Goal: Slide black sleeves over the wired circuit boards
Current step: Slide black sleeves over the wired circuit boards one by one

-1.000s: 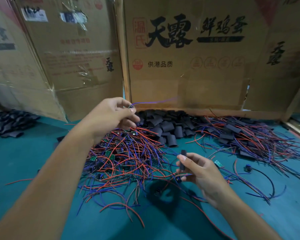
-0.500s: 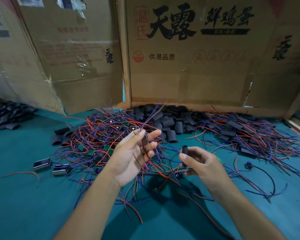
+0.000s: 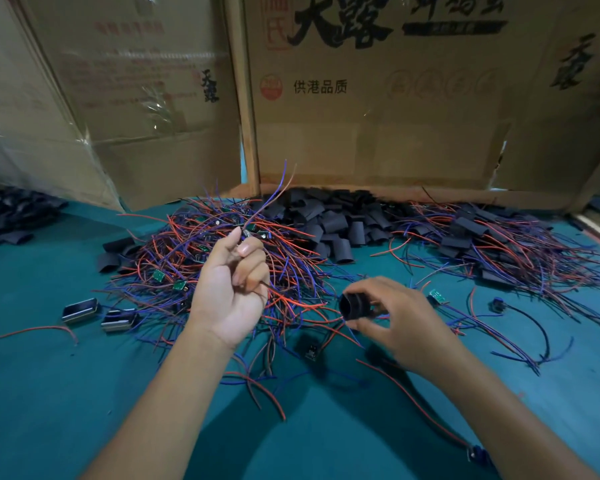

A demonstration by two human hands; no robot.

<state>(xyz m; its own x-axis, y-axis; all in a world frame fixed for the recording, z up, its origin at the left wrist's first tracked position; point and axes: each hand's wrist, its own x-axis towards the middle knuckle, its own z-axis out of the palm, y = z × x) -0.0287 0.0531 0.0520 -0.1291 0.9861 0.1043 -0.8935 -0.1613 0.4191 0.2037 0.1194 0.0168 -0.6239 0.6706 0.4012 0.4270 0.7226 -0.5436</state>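
Your left hand (image 3: 231, 292) has its grip curled round a wired board, its wires (image 3: 269, 199) rising past your thumb; your right hand (image 3: 395, 317) pinches a black sleeve (image 3: 352, 306), open end facing left, above the table (image 3: 49, 375); hands apart.

Printed cardboard boxes (image 3: 378, 109) stand behind the teal tabletop (image 3: 49, 393).

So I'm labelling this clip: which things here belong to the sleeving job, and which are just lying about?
In the job:
left hand pinching a wired board
right hand holding a black sleeve
sleeve pile
wire tangle

Lying about:
two metal-edged parts
cardboard boxes
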